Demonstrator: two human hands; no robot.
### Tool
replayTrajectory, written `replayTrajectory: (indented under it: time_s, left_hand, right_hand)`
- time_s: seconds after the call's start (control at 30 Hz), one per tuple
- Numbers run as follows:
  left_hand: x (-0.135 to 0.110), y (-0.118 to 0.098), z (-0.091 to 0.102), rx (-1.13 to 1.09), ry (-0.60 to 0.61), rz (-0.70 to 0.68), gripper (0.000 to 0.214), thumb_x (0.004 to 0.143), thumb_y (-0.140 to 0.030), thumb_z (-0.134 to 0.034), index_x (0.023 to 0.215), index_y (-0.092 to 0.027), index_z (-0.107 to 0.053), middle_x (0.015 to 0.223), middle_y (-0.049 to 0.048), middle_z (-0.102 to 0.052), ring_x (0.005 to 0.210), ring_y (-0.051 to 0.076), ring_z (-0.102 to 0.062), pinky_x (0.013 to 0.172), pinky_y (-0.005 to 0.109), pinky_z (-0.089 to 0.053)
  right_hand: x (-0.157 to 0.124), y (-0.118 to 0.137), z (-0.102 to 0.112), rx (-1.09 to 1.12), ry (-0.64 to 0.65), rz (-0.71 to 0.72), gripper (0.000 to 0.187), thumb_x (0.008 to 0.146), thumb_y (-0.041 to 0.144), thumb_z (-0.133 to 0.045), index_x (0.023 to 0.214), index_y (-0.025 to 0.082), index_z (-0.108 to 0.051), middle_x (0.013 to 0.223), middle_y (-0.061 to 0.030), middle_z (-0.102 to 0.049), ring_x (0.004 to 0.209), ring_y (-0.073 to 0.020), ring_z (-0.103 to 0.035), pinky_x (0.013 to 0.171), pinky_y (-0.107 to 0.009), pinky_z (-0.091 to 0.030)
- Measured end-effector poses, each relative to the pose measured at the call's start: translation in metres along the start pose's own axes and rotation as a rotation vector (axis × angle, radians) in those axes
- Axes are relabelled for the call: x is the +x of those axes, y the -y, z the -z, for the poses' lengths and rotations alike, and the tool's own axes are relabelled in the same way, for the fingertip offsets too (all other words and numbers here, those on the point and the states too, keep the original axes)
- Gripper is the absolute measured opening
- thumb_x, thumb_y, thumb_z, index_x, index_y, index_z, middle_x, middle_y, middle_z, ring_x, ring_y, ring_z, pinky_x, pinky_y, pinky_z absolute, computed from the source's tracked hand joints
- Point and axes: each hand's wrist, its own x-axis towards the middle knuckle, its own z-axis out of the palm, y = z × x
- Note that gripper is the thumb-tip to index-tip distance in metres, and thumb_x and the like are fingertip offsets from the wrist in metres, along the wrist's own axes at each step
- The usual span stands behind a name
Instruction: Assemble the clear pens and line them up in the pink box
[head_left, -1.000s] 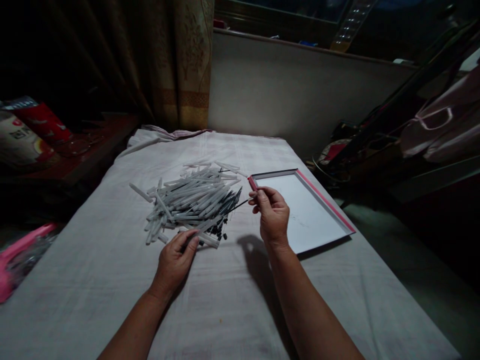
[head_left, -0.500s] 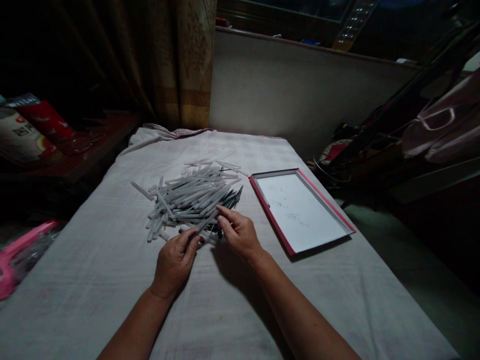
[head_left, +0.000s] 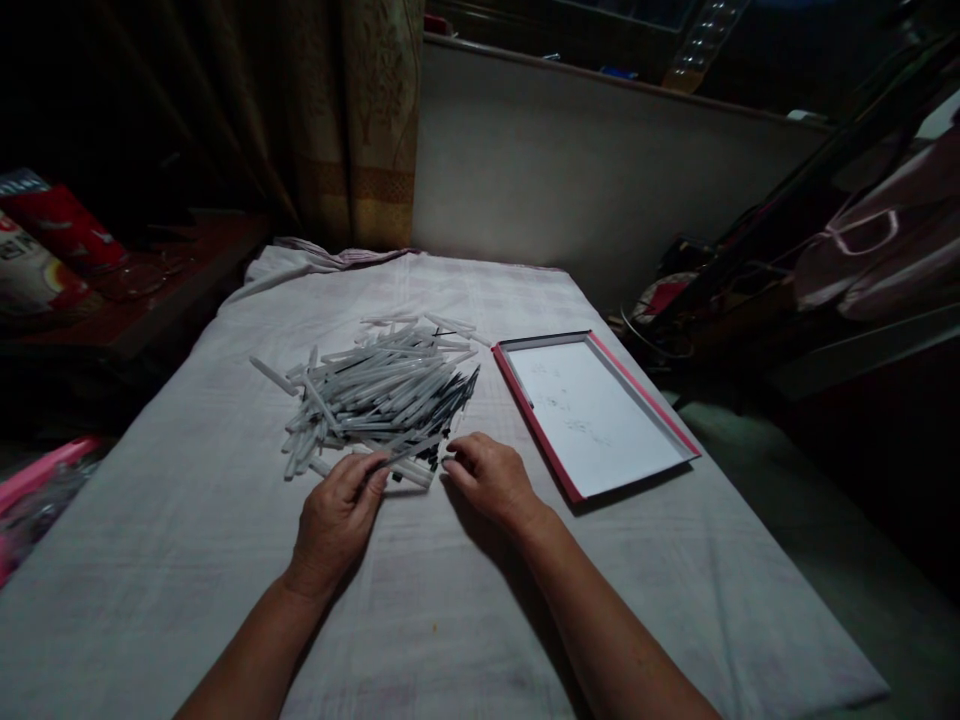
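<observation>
A heap of pale plastic pen tubes and thin dark refills (head_left: 379, 395) lies mid-table on a white cloth (head_left: 420, 600). My left hand (head_left: 336, 520) rests at the heap's near edge, its fingers pinched on a pale tube. My right hand (head_left: 491, 478) sits just right of it, fingers curled down at small dark pieces beside the heap; what it holds is hidden. A shallow white tray with a pink rim (head_left: 541, 437) lies to the right, one thin dark refill inside near its left wall.
A patterned curtain (head_left: 375, 120) and a pale wall stand behind the table. Red packets (head_left: 52, 215) sit on a dark shelf at left. Pink plastic (head_left: 37, 470) shows low left. Bags and clutter (head_left: 862, 260) crowd the right side.
My right hand left a dark refill in the tray, then came back left and down to the heap's near edge. My left hand stayed on a tube.
</observation>
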Motion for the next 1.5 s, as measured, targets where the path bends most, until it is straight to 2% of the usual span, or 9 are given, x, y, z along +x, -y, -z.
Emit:
replayTrajectory:
  time_s: [0.13,0.23,0.33,0.47,0.63,1.13,1.23,1.4,1.5]
  left_hand:
    - [-0.005,0.001,0.006,-0.027,0.069,0.024,0.027,0.096,-0.039,-0.053,0.103,-0.022,-0.073,0.097,0.0050,-0.077,0.088,0.018,-0.073,0.081,0.028,-0.058]
    - [-0.008,0.004,0.011,-0.022,0.076,0.034,0.028,0.096,-0.040,-0.053,0.102,-0.022,-0.074,0.096,0.0047,-0.077,0.086,0.018,-0.073,0.080,0.027,-0.058]
    - [-0.011,0.006,0.013,-0.015,0.068,0.025,0.027,0.096,-0.040,-0.054,0.103,-0.022,-0.074,0.096,0.0045,-0.077,0.085,0.018,-0.073,0.080,0.027,-0.058]
    - [-0.012,0.006,0.012,-0.019,0.068,-0.015,0.025,0.096,-0.038,-0.056,0.104,-0.022,-0.073,0.098,0.0047,-0.077,0.086,0.018,-0.074,0.080,0.027,-0.058]
    - [-0.012,0.003,0.013,-0.024,0.096,-0.062,0.023,0.096,-0.035,-0.056,0.107,-0.022,-0.072,0.099,0.0051,-0.077,0.087,0.018,-0.074,0.080,0.028,-0.059]
    - [-0.012,0.000,0.013,-0.003,0.122,-0.065,0.022,0.097,-0.033,-0.055,0.106,-0.022,-0.071,0.098,0.0059,-0.077,0.086,0.019,-0.074,0.078,0.028,-0.059]
    - [-0.012,0.000,0.013,-0.009,0.120,-0.059,0.022,0.097,-0.033,-0.055,0.106,-0.022,-0.071,0.097,0.0055,-0.077,0.086,0.019,-0.074,0.079,0.028,-0.059]
    - [-0.010,-0.001,0.013,-0.002,0.109,-0.077,0.021,0.097,-0.032,-0.055,0.104,-0.021,-0.071,0.095,0.0054,-0.077,0.084,0.018,-0.074,0.076,0.027,-0.059]
    - [-0.009,-0.002,0.014,-0.006,0.116,-0.081,0.022,0.097,-0.033,-0.055,0.104,-0.021,-0.071,0.094,0.0055,-0.077,0.083,0.018,-0.074,0.076,0.028,-0.060]
  right_hand:
    - [-0.003,0.005,-0.005,-0.046,0.046,0.009,0.015,0.089,0.026,-0.064,0.099,0.022,-0.074,0.097,-0.0072,-0.071,0.088,-0.0195,-0.066,0.074,-0.027,-0.046]
    - [-0.002,0.002,-0.011,0.089,0.004,-0.002,0.013,0.086,0.019,-0.063,0.094,0.020,-0.073,0.094,-0.0071,-0.072,0.088,-0.0195,-0.065,0.078,-0.029,-0.047]
    - [-0.002,-0.002,-0.019,0.465,-0.063,-0.113,0.019,0.081,0.018,-0.061,0.096,0.018,-0.073,0.084,-0.0042,-0.072,0.077,-0.0171,-0.064,0.075,-0.030,-0.048]
    - [-0.005,-0.001,-0.022,1.095,-0.073,-0.334,0.032,0.074,0.032,-0.070,0.102,0.018,-0.074,0.084,-0.0043,-0.074,0.065,-0.0138,-0.064,0.061,-0.027,-0.049]
    - [-0.008,0.010,-0.015,1.399,-0.065,-0.455,0.034,0.060,0.035,-0.083,0.088,0.019,-0.076,0.084,-0.0059,-0.076,0.059,-0.0125,-0.064,0.046,-0.020,-0.044]
    - [-0.011,0.006,-0.015,1.311,-0.093,-0.369,0.027,0.065,0.033,-0.080,0.087,0.018,-0.076,0.080,-0.0051,-0.076,0.062,-0.0132,-0.066,0.047,-0.020,-0.047]
    - [-0.012,0.006,-0.016,1.226,-0.089,-0.322,0.023,0.070,0.032,-0.075,0.088,0.018,-0.078,0.070,-0.0026,-0.073,0.060,-0.0131,-0.064,0.051,-0.021,-0.048]
    - [-0.014,0.003,-0.016,1.077,-0.139,-0.221,0.019,0.074,0.028,-0.070,0.089,0.019,-0.079,0.077,-0.0037,-0.075,0.070,-0.0165,-0.069,0.064,-0.026,-0.054]
    - [-0.015,0.003,-0.017,1.065,-0.137,-0.218,0.020,0.075,0.028,-0.068,0.090,0.019,-0.079,0.076,-0.0036,-0.075,0.069,-0.0166,-0.069,0.062,-0.026,-0.054]
